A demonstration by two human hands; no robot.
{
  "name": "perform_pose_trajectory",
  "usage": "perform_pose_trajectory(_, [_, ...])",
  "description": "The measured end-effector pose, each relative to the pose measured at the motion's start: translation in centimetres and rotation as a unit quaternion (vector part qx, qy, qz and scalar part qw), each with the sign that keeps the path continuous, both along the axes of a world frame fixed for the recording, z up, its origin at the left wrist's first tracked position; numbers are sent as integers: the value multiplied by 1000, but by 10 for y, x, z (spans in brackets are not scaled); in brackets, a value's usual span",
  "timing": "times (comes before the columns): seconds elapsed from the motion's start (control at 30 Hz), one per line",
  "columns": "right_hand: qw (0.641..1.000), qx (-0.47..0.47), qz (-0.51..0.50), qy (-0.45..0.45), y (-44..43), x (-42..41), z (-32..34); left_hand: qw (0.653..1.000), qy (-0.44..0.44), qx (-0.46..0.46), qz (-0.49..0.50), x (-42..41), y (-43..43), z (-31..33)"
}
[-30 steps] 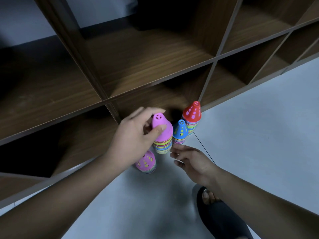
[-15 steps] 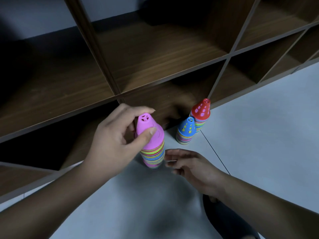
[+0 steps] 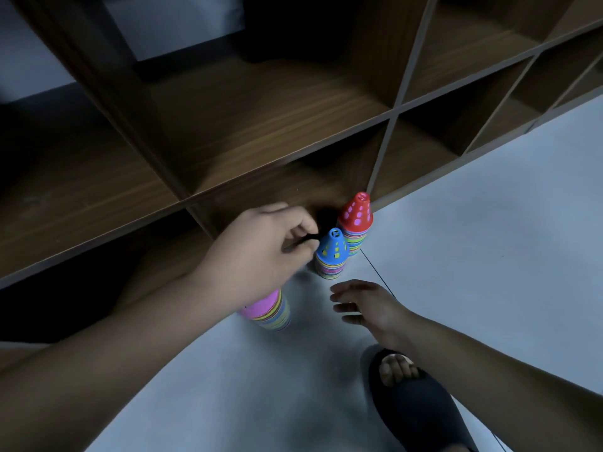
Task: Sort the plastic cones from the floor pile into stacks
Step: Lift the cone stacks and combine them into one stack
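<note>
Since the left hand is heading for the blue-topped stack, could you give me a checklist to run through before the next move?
1. Pink-topped stack upright on the floor: ok, though the left forearm hides its top.
2. Blue-topped stack upright, apart from the red-topped stack: upright ok; gap cannot tell.
3. Left hand free: cannot tell; its fingers are curled beside the blue cone, with something dark and thin at the fingertips.
4. Right hand free: ok, open and hovering above the floor.
5. Loose cones left on the floor: none in view.
</note>
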State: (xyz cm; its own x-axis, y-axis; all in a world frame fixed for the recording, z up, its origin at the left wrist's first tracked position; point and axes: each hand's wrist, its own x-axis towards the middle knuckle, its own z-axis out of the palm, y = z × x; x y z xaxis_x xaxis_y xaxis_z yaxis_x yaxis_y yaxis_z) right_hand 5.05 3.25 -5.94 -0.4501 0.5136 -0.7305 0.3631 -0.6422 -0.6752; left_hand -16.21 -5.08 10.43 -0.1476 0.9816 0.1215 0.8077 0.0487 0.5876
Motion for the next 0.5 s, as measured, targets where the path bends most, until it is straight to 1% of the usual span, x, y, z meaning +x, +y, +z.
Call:
perform_pose_trajectory(0.1, [1000, 3, -21, -9, 14, 7, -8, 999, 20, -18, -32, 20, 34, -5])
perform_pose_trajectory(0.17, [999, 6, -25, -20, 22, 12, -13, 998, 33, -29, -34, 32, 55, -8])
perform_pose_trajectory(0.33, [999, 12, -34, -34, 35, 23, -22, 991, 79, -108, -1, 49, 90, -28])
perform_pose_trajectory(0.5, [998, 15, -45, -43, 43, 31, -27, 979, 117, -155, 65, 56, 98, -53])
